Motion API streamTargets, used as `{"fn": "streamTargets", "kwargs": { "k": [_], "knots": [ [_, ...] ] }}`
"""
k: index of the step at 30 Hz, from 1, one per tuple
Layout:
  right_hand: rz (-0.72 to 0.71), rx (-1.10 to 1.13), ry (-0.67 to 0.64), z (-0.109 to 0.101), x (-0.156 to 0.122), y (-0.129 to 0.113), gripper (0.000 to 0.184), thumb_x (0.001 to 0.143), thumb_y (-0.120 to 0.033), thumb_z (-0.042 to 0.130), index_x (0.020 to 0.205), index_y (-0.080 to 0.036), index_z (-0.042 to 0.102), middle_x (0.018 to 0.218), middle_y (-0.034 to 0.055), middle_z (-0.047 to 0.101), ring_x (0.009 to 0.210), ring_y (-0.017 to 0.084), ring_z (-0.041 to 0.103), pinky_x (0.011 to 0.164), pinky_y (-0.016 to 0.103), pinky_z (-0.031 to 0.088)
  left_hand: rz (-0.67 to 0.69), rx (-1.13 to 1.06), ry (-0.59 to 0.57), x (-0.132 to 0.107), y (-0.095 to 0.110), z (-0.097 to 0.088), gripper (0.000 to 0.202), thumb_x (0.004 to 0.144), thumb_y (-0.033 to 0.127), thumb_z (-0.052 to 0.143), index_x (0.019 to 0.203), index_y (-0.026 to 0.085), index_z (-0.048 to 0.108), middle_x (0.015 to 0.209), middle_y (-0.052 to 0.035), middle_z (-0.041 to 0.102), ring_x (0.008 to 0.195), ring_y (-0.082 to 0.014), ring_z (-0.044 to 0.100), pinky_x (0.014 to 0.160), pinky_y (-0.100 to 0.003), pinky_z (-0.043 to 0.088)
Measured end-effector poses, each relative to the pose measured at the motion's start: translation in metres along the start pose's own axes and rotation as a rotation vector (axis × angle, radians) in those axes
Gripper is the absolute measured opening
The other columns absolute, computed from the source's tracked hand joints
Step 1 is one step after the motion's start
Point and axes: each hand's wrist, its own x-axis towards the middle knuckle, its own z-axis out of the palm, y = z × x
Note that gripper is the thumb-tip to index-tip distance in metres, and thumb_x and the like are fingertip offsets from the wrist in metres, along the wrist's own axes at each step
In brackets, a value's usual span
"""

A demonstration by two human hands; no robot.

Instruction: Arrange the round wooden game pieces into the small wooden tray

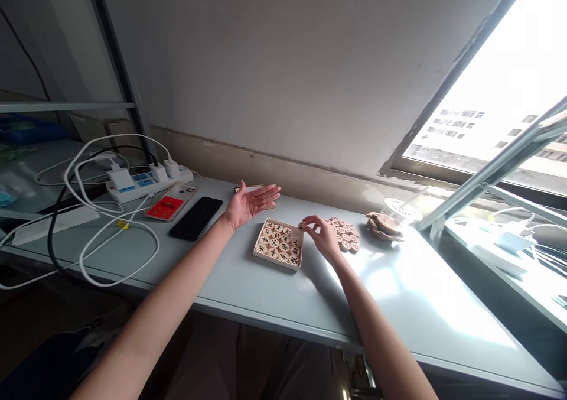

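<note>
A shallow, square, light-coloured box (277,262) lies on the table with rows of round wooden Chinese chess pieces (274,243) in it. Its far right corner has a gap in the rows. At that corner my right hand (322,234) is closed in a pinch on a Chinese chess piece, mostly hidden by the fingertips. More pieces (346,234) sit in a flat cluster just right of that hand, partly behind it. My left hand (251,204) is open, palm up and fingers stretched out, beyond the box's far left corner, with nothing in it.
A black phone (196,218) and a phone with a red card (165,208) lie left. Behind them a power strip (142,186) trails looped white cables (155,252). A clear plastic cup (401,211) and a brown carved object (383,227) stand right, near a metal frame (482,172).
</note>
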Motion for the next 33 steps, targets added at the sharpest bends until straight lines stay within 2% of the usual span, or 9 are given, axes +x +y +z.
{"fn": "streamTargets", "kwargs": {
  "k": [8,12,15,19,23,26,29,31,33],
  "knots": [
    [0.002,-0.205,-0.026,0.0,0.0,0.02,0.02,0.083,-0.02,0.048,0.095,-0.024,0.064,0.096,0.0016,0.068,0.092,0.02,0.058,0.08,0.033,0.039,-0.049,0.057,0.008,0.004,-0.008,-0.005,0.071,0.089,0.063,0.024,0.121,0.01,0.057,0.138,-0.0132,0.047,0.129,-0.0276,0.041,0.109,-0.041,0.03],
    [-0.087,-0.287,-0.064,0.001,-0.005,0.013,0.03,0.086,-0.018,0.045,0.109,-0.028,0.061,0.107,0.0023,0.065,0.104,0.022,0.053,0.089,0.039,0.035,-0.024,0.517,0.138,0.01,-0.02,-0.015,0.051,0.076,0.049,0.064,0.114,0.015,0.062,0.113,-0.0112,0.066,0.107,-0.0255,0.058,0.098,-0.039,0.04],
    [-0.128,-0.275,-0.139,-0.001,-0.007,0.016,0.033,0.085,-0.016,0.047,0.113,-0.027,0.061,0.111,0.0031,0.063,0.104,0.021,0.054,0.089,0.037,0.037,0.023,0.963,0.276,0.014,-0.031,-0.025,0.042,0.062,0.038,0.076,0.098,0.016,0.068,0.079,-0.0053,0.069,0.079,-0.0204,0.062,0.078,-0.033,0.046],
    [-0.159,-0.191,-0.185,-0.005,-0.007,0.022,0.035,0.083,-0.021,0.054,0.117,-0.028,0.059,0.11,0.0021,0.063,0.1,0.018,0.056,0.086,0.033,0.041,0.046,1.301,0.364,0.014,-0.036,-0.029,0.031,0.072,0.047,0.064,0.084,0.019,0.069,0.048,0.0027,0.053,0.051,-0.0151,0.05,0.058,-0.028,0.039],
    [-0.111,-0.101,-0.156,-0.008,-0.005,0.022,0.022,0.081,-0.024,0.061,0.102,-0.025,0.064,0.093,-0.0002,0.068,0.087,0.015,0.06,0.077,0.027,0.042,-0.017,1.412,0.352,0.012,-0.038,-0.029,0.041,0.087,0.045,0.038,0.074,0.02,0.068,0.035,0.0037,0.037,0.042,-0.0155,0.045,0.058,-0.029,0.037],
    [-0.024,-0.13,-0.088,-0.009,-0.001,0.024,0.017,0.084,-0.036,0.058,0.091,-0.022,0.066,0.083,0.0007,0.067,0.074,0.015,0.06,0.068,0.026,0.041,0.021,1.399,0.261,0.013,-0.041,-0.031,0.036,0.088,0.031,0.032,0.102,0.02,0.064,0.043,0.0036,0.048,0.048,-0.0158,0.049,0.064,-0.028,0.041],
    [-0.012,-0.286,0.056,-0.009,0.0,0.029,0.024,0.088,-0.042,0.051,0.09,-0.023,0.066,0.089,0.0029,0.067,0.083,0.018,0.058,0.079,0.032,0.038,0.121,1.431,0.259,0.013,-0.04,-0.034,0.044,0.085,0.024,0.034,0.126,0.023,0.049,0.084,-0.0028,0.064,0.066,-0.0156,0.056,0.068,-0.027,0.043],
    [-0.054,-0.403,0.119,-0.008,-0.001,0.031,0.024,0.09,-0.04,0.049,0.092,-0.024,0.067,0.098,0.0039,0.067,0.096,0.022,0.054,0.089,0.038,0.032,0.148,1.523,0.312,0.013,-0.037,-0.035,0.04,0.083,0.026,0.039,0.119,0.023,0.055,0.105,-0.0064,0.061,0.076,-0.0169,0.058,0.07,-0.027,0.043],
    [-0.087,-0.482,0.119,-0.007,-0.003,0.031,0.025,0.091,-0.039,0.047,0.093,-0.025,0.068,0.103,0.0047,0.065,0.102,0.023,0.05,0.093,0.041,0.027,0.089,1.615,0.355,0.013,-0.034,-0.034,0.03,0.082,0.033,0.042,0.101,0.022,0.063,0.101,-0.007,0.063,0.077,-0.0193,0.058,0.069,-0.028,0.043]
  ]
}}
